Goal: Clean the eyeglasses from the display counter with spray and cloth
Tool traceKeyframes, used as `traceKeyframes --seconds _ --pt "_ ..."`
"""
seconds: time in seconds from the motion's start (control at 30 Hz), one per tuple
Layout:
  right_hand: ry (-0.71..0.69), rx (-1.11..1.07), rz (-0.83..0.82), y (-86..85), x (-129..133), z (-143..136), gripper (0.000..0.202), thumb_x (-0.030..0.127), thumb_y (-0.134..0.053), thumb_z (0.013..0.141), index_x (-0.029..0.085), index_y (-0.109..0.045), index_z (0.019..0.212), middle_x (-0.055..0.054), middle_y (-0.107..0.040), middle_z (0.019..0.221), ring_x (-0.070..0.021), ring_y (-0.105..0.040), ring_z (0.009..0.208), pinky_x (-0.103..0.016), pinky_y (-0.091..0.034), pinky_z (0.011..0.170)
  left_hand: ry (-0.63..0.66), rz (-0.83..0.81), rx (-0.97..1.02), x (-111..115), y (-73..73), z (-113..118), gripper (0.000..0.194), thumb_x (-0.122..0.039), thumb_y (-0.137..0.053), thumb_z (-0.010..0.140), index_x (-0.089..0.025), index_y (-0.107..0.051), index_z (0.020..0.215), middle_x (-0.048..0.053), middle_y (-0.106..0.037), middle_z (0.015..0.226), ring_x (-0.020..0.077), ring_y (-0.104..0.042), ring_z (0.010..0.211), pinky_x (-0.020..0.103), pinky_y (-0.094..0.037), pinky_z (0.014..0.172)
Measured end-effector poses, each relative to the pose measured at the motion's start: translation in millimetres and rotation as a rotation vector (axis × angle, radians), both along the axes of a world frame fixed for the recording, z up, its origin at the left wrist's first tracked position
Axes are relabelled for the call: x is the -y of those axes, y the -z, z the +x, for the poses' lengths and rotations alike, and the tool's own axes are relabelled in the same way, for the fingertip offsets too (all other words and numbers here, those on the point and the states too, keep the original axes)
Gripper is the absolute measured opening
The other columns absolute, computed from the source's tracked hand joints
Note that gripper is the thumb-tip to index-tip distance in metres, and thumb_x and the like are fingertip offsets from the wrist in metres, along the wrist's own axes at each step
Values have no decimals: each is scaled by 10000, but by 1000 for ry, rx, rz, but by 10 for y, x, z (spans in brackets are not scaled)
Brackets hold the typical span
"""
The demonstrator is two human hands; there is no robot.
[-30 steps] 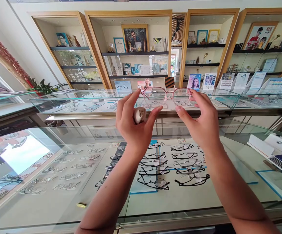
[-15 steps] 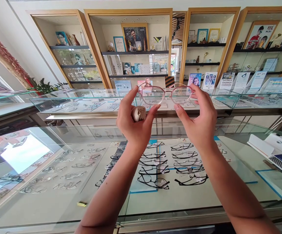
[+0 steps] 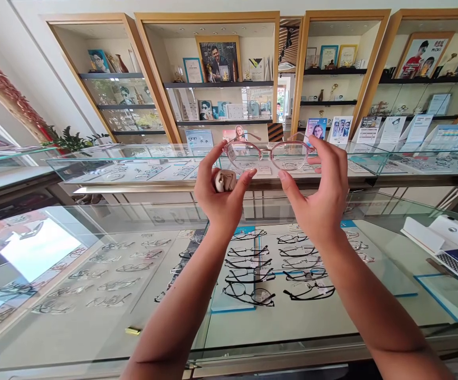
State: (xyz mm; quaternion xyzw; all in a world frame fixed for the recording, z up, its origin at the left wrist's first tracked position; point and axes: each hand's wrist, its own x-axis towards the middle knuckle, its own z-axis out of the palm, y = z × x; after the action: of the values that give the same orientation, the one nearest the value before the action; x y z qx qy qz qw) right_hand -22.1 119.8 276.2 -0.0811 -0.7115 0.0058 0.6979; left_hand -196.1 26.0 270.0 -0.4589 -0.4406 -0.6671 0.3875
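A pair of glasses [image 3: 266, 154] with thin reddish rims and clear lenses is held up level in front of me, above the glass counter. My left hand [image 3: 223, 192] grips its left end between thumb and fingers, and a crumpled beige cloth [image 3: 226, 181] is tucked in the same palm. At the right end of the frame, my right hand [image 3: 319, 192] pinches the rim with thumb and forefinger. The temples point away from me.
Beneath my arms, a glass display counter [image 3: 94, 332] holds rows of eyeglasses [image 3: 248, 293]. A white box [image 3: 446, 237] stands at right. Behind are a second glass counter [image 3: 153, 182], sign cards [image 3: 367, 132] and wooden shelves [image 3: 209, 17]. A small gold object [image 3: 133, 331] lies lower left.
The glasses have shifted slightly left and tilted, so their temples show higher behind the rims. Both hands have turned a little with them, keeping their hold.
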Motion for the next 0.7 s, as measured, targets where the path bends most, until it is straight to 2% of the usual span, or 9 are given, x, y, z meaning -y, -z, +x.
traceKeyframes --seconds 0.13,0.23,0.4,0.57,0.7 --pt "-74 62 -112 31 -114 0 635 476 -714 1045 349 -506 1630 -136 -660 1535 -339 -737 1170 -653 -673 1007 -89 28 -16 36 22 105 597 -340 -935 883 -314 -707 1434 96 -779 1392 294 -720 1309 418 -655 938" --pt "-131 98 -173 46 -169 1 646 476 -713 1041 352 -507 1640 -125 -654 1581 -321 -743 1159 -617 -676 989 -151 13 -21 47 39 162 590 -386 -945 880 -286 -713 1413 117 -767 1367 301 -716 1274 418 -650 914" --pt "-157 108 -203 44 -163 2 634 492 -702 1049 350 -514 1638 -120 -650 1589 -312 -742 1168 -593 -664 996 -109 16 -13 65 29 189 592 -382 -953 871 -277 -713 1402 121 -757 1373 300 -705 1269 414 -640 929" --pt "-105 69 -157 29 -137 14 654 549 -728 1033 346 -517 1617 -134 -651 1525 -321 -726 1147 -612 -667 984 -76 -38 38 95 -27 182 551 -361 -925 890 -302 -711 1394 89 -787 1379 280 -738 1251 409 -640 923" --pt "-85 60 -128 20 -119 32 666 551 -712 1039 335 -498 1631 -142 -617 1508 -349 -705 1207 -642 -644 1013 -61 -54 59 99 -53 170 517 -354 -923 888 -297 -725 1362 81 -803 1381 264 -766 1210 393 -646 909"
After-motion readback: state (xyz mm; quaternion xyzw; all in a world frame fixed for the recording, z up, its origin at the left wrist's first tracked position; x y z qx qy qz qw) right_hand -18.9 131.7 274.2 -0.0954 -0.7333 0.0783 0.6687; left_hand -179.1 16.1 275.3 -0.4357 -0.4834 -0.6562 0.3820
